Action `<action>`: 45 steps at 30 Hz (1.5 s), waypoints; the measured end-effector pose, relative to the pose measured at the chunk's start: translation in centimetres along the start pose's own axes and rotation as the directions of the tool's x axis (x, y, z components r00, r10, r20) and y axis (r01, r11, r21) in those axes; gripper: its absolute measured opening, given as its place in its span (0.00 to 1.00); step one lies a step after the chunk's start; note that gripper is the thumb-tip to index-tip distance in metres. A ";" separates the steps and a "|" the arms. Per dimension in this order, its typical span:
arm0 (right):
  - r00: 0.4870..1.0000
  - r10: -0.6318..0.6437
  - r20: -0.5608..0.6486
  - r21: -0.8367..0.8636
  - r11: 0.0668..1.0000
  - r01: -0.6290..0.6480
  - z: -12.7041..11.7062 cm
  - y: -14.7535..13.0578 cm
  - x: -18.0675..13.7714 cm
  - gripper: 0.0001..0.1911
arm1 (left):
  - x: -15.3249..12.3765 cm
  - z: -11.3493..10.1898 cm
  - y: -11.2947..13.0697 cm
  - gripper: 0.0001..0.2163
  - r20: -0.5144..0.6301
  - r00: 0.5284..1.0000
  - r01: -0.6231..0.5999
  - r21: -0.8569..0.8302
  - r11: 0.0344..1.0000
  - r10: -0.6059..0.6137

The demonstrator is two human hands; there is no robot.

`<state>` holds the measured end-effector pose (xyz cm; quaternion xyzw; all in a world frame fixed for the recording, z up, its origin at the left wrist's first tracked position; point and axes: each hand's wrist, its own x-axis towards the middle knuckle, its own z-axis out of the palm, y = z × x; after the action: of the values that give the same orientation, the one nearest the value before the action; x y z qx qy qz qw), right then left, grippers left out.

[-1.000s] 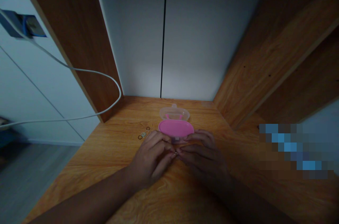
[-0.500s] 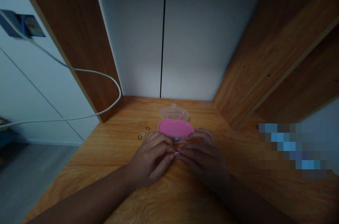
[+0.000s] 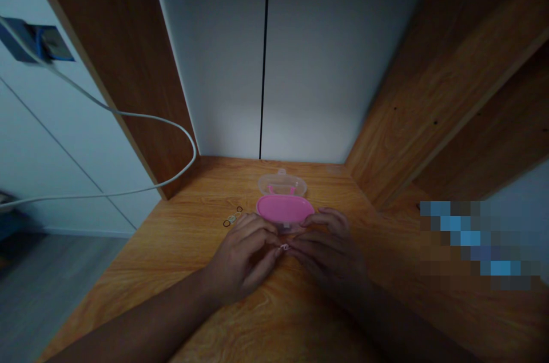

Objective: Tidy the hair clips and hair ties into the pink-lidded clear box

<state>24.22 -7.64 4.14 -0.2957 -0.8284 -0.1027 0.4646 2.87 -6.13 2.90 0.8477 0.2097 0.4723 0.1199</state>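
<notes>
Between both hands, just in front of the pink box, is a small pale pink elastic band [image 3: 283,247], now looking twisted or looped. My left hand [image 3: 246,254] pinches its left end with thumb and fingertips. On the other end, the fingertips of my right hand [image 3: 328,251] are closed, with its upper fingers near the box's right side. The oval pink box [image 3: 285,208] stands open, its clear lid [image 3: 282,183] folded back behind it. Several small elastic bands [image 3: 232,219], dark and pale, lie on the table left of the box.
The wooden table [image 3: 206,180] runs back to white panels, with wooden side boards at left and right. A white cable [image 3: 193,146] loops in from a wall socket at the left. A blurred-out bluish patch [image 3: 472,237] lies at the right.
The pink band was drawn nearly straight between my fingertips; now it appears slacker and curled. My hands have hardly moved.
</notes>
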 end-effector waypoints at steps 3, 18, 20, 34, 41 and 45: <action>0.999 0.042 -0.023 -0.013 0.999 -0.042 0.0 -0.1 0.1 0.03 | 0.2 -0.1 0.1 0.07 -0.079 0.996 -0.030 -0.023 0.999 0.028; 0.999 0.026 -0.019 -0.007 1.000 -0.026 0.2 -0.3 0.1 0.02 | -0.6 0.5 -0.4 0.08 -0.057 0.995 0.084 0.016 0.996 -0.083; 1.000 -0.012 0.007 -0.015 1.000 0.012 0.4 -0.4 0.1 0.03 | -0.7 0.6 -0.4 0.08 -0.038 0.994 0.102 0.045 0.994 -0.100; 0.997 0.061 0.056 -0.013 0.998 -0.060 0.6 0.0 -0.3 0.06 | -0.7 0.5 -0.3 0.08 -0.114 0.992 0.055 0.033 0.998 -0.051; 0.992 0.088 0.092 0.008 0.996 -0.089 0.4 0.2 -0.3 0.04 | -0.5 0.1 -0.5 0.05 -0.087 0.996 0.007 0.096 0.995 0.001; 0.992 0.084 0.090 0.019 0.996 -0.086 0.5 0.2 -0.3 0.04 | -0.5 -0.1 -0.4 0.04 -0.085 0.996 0.014 0.125 0.992 -0.004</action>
<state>24.07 -7.35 3.62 -0.3295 -0.8360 -0.0602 0.4346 2.45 -5.98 2.47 0.8318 0.2477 0.4931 0.0597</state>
